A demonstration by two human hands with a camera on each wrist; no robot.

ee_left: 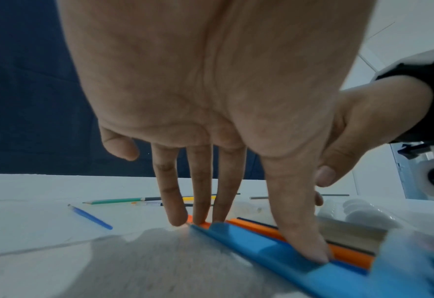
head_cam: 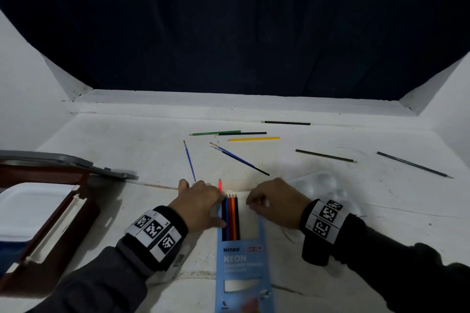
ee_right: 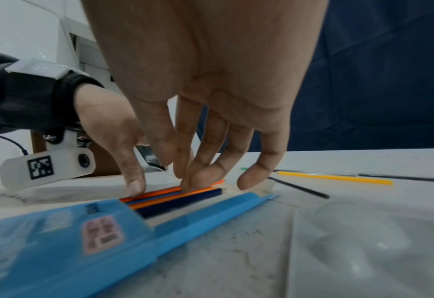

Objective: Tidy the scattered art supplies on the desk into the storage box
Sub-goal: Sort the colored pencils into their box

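Sliding coloured pencils point(head_cam: 230, 216) into blue pencil box point(head_cam: 243, 269): left hand point(head_cam: 197, 204) flat, fingers straight, steadying; right hand point(head_cam: 276, 202) fingertips pressing pencils; best kept parallel, pushed evenly.

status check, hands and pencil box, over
Left hand pressing pencils into box. Right hand open, fingertips on pencils. Palette beside right hand.

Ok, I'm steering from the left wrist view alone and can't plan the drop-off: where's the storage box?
Observer: Head view shows the storage box open on the left side of the desk, left of the left hand.
Operator: How many pencils are in the pack?
Observer: Four lie side by side in its open end.
Operator: And the right hand?
Observer: Right wrist view shows its fingertips resting on those pencils' far ends.
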